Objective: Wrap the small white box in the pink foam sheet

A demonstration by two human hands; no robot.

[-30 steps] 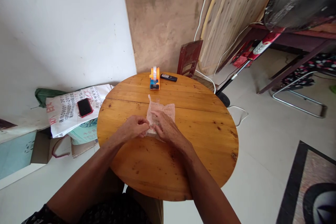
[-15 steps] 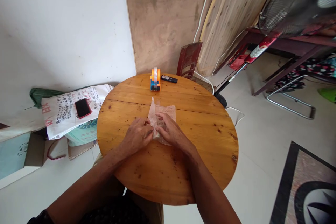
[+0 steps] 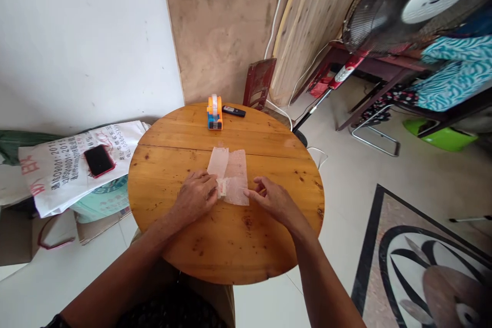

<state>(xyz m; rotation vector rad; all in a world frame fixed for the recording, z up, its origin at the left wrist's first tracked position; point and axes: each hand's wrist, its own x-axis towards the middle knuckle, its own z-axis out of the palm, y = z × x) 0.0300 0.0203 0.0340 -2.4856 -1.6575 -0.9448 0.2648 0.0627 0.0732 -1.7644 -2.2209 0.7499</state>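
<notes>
A piece of translucent bubble wrap [image 3: 237, 164] lies on the round wooden table [image 3: 238, 251], with one flap of it folded toward the left. At its lower left part rests a small whitish item [image 3: 222, 188], partly covered, whose kind I cannot make out. My left hand [image 3: 196, 193] is at the left edge of the wrap, fingers bent and closed on that edge beside the small item. Just off the right edge, my right hand [image 3: 274, 202] has its thumb and fingers apart, the thumb tip close to the wrap.
Toward the back of the table stand an orange and blue tape dispenser [image 3: 214, 113] and a black remote-like device [image 3: 233, 111]. A phone [image 3: 99, 160] lies on white sacks at the left. Behind are a red chair [image 3: 259, 82] and a standing fan [image 3: 346, 72].
My right hand has moved right, off the middle of the bubble wrap, which now lies flatter and more exposed. The left hand stays at the left edge. The camera view has shifted right.
</notes>
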